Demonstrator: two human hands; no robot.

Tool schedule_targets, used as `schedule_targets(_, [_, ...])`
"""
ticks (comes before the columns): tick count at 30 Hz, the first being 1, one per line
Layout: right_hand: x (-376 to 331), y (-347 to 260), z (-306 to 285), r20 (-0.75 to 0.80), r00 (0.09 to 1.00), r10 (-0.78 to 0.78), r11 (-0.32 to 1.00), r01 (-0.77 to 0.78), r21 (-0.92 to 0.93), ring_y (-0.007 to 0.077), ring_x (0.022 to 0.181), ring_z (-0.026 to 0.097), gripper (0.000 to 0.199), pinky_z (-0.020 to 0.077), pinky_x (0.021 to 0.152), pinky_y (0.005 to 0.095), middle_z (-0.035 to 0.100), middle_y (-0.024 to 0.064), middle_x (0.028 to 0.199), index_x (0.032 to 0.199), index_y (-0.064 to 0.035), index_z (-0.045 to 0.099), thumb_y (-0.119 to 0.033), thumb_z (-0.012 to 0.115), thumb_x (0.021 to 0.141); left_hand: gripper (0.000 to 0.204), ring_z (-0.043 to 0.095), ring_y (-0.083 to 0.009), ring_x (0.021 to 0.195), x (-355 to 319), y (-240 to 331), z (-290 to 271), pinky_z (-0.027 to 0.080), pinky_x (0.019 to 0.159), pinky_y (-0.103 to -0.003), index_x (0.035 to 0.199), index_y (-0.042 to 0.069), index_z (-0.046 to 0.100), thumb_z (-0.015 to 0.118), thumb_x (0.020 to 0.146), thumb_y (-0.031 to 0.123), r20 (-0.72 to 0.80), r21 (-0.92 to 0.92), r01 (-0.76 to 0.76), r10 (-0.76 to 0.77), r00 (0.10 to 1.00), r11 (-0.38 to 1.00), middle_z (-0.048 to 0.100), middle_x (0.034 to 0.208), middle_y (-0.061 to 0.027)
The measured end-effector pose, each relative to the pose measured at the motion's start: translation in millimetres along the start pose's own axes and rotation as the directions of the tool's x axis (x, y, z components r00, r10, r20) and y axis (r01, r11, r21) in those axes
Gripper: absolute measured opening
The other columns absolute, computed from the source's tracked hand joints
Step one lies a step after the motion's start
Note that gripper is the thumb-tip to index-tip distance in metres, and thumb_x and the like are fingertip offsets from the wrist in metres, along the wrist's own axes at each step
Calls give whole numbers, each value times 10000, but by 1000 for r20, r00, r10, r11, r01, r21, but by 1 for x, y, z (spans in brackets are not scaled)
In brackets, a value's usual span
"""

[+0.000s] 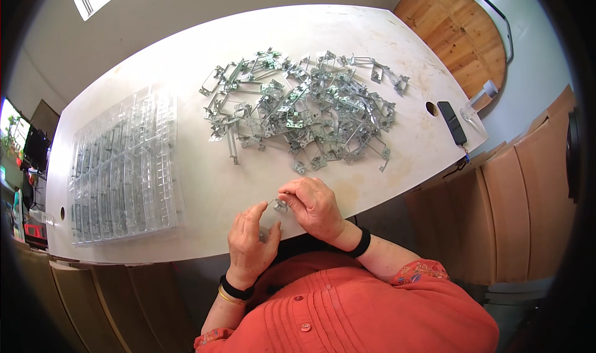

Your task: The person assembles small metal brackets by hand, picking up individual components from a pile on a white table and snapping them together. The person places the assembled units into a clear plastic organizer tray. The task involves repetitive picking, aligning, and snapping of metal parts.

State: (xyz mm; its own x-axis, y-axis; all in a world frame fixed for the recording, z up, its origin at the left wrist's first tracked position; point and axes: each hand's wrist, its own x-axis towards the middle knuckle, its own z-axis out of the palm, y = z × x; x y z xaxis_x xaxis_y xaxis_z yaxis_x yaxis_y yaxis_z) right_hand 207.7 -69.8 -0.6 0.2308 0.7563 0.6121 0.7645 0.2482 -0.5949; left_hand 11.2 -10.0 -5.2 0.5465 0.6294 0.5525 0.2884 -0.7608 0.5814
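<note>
R hand (pixel 315 209) pinching sm. metal pc (pixel 280 206); L hand (pixel 249 240) half-curled beside it, grip unclear; metal pile (pixel 307 108) beyond.

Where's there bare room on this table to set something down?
Free table lies between the plastic tray and the metal pile, behind the pile toward the far edge, and between the pile and the black device. Crowded: the pile, the tray, and between the left hand and right hand.

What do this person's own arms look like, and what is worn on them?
Both grips, left and right, are bare, ungloved human hands. Each wrist wears a black band, left and right; the left also has a thin gold-coloured bracelet. The orange-red sleeves end above bare forearms, the right sleeve with a multicoloured patterned trim.
</note>
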Motion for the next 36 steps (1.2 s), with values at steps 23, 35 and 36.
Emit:
schedule_targets(23, [0,0,-1,-9,1000,-3,1000,3,-2,291,960,749,162,553,854,413,785,71,1048,1140,-95,742,-93,815,996,586,638,-264,819,1,-1,1,562,744,-391,1363,21,687,898,817,10,-2,-10,-1,1,1000,1000,737,1132,-134])
schedule_targets(35, [-1,2,1,-19,1000,-8,1000,8,-7,290,957,748,177,557,859,416,789,67,1057,1134,-102,744,-111,836,983,583,639,-266,823,0,0,1,561,750,-391,1361,23,688,897,817,14,2,5,4,-4,1000,1000,736,1121,-133])
schedule_targets(36, [-1,2,1,-14,1000,-1,1000,1,-8,290,958,748,177,557,859,417,789,67,1057,1134,-102,744,-111,836,983,583,639,-266,823,0,0,1,561,750,-391,1361,24,688,897,817,13,2,5,3,-3,1000,1000,736,1121,-134])
